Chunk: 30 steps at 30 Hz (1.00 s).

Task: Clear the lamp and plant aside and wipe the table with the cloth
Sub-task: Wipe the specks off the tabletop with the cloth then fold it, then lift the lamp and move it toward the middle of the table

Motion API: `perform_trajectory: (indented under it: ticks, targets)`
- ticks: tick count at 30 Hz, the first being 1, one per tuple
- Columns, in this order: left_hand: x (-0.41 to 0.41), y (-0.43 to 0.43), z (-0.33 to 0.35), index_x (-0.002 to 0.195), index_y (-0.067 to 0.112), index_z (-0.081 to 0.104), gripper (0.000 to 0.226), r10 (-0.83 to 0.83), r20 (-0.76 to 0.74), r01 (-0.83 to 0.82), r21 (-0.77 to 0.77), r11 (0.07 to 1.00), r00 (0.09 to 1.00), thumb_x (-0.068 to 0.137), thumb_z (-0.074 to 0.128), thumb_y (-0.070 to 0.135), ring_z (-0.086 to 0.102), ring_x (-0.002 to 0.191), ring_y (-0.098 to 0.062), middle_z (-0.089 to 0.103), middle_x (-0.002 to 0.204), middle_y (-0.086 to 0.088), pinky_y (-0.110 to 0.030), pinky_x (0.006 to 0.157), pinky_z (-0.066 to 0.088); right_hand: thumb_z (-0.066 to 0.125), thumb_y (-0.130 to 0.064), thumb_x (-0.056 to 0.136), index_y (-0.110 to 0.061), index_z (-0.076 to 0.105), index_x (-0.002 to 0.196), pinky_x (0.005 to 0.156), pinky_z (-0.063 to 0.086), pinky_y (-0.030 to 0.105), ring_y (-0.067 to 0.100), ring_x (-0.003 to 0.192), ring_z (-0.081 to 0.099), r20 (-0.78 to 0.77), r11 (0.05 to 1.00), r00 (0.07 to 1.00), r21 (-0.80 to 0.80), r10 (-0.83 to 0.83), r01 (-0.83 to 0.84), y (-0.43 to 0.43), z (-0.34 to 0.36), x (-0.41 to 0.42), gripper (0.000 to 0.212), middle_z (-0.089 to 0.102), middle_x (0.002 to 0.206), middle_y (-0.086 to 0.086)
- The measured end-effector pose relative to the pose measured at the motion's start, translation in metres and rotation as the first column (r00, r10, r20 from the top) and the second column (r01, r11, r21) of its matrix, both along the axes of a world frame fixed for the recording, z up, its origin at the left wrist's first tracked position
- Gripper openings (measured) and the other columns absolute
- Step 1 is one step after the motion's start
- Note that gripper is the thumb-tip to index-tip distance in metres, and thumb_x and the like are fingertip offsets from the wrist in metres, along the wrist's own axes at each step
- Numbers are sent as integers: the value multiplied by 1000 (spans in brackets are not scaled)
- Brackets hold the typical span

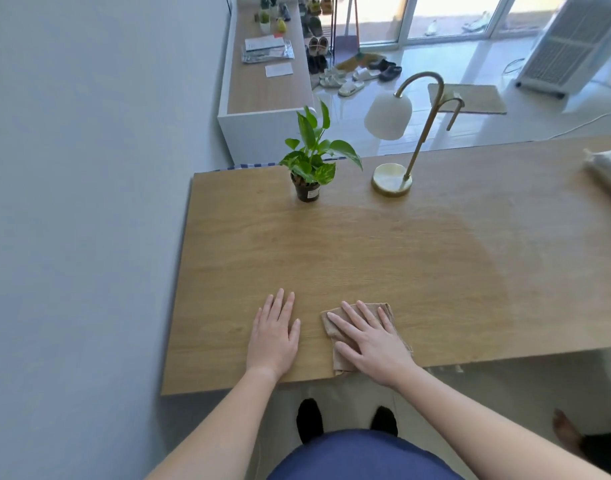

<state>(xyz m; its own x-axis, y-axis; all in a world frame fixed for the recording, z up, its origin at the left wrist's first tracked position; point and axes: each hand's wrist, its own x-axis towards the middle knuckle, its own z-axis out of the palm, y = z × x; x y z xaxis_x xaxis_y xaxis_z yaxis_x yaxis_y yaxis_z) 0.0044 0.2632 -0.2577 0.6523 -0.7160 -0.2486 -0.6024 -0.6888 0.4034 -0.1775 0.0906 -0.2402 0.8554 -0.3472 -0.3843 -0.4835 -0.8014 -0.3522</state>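
Note:
A wooden table (383,258) fills the middle of the view. A small green plant in a black pot (309,168) stands near its far edge. To the right of the plant is a brass lamp with a white shade (394,161). A folded beige cloth (343,336) lies near the front edge. My right hand (369,341) lies flat on the cloth with fingers spread. Just left of the cloth, my left hand (274,336) rests flat on the bare wood and holds nothing.
A grey wall runs along the table's left side. A wrapped bundle (608,171) lies at the table's right end. Beyond the table stand a low cabinet (262,95) with papers, several shoes on the floor and a white appliance (570,46).

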Motion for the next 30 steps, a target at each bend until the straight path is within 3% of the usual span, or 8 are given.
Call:
perform_trajectory:
  ticks: [4,6,8,10,14,18,22,30]
  targets:
    - [5,0,13,171,35,27,59,36,-64,-39,-43,998,997,115,42,42,8,168,-12,14,181,13,-37,136,9,43,-52,110,-54,33,163,134,-1,39,4,164,1,30,982,993,156,-114,108,-9,16,5,54,15,173,-25]
    - [11,-4,18,165,34,43,53,83,-83,-88,-68,994,993,113,48,38,23,164,-15,31,176,12,-40,133,21,52,-42,108,-46,55,152,132,21,35,2,158,27,84,939,962,258,-258,229,-13,23,6,44,43,164,-24]
    - [23,-12,25,155,31,58,46,118,-125,-130,-91,987,985,110,53,34,38,156,-17,48,166,11,-41,128,32,58,-34,105,-42,72,130,114,48,33,-1,131,59,136,856,889,368,-436,363,-19,30,8,29,70,135,-22]
    - [34,-24,34,146,26,66,39,128,-243,-167,-147,975,962,108,58,27,51,146,-18,60,153,9,-40,121,41,63,-30,103,-43,76,113,94,58,28,-3,104,71,181,779,799,423,-573,463,-27,39,10,21,78,112,-18]
    - [52,-58,61,136,22,72,33,145,-436,-274,-250,929,888,105,61,16,63,131,-19,71,138,2,-39,114,49,67,-24,101,-38,80,103,72,54,27,1,76,69,252,681,658,481,-710,551,-52,54,15,19,76,86,-12]
    - [65,-104,96,130,24,75,29,102,-460,-290,-358,888,882,105,62,15,67,120,-15,75,128,5,-33,104,54,68,-16,101,-27,81,106,83,55,25,3,94,72,324,654,577,499,-749,569,-89,70,24,17,80,99,-11]
    - [74,-154,136,131,26,74,28,41,-419,-260,-482,837,907,107,62,18,68,116,-7,74,124,13,-32,102,56,69,-16,102,-26,76,111,73,49,8,6,98,72,370,636,520,509,-770,580,-132,82,38,15,77,102,-13]
    - [90,-261,209,131,19,73,27,-25,-258,-161,-674,721,966,106,65,16,68,107,-9,74,120,9,-33,99,58,69,-23,103,-16,66,135,78,49,15,14,108,69,420,631,472,524,-775,572,-226,96,71,32,69,124,-5]
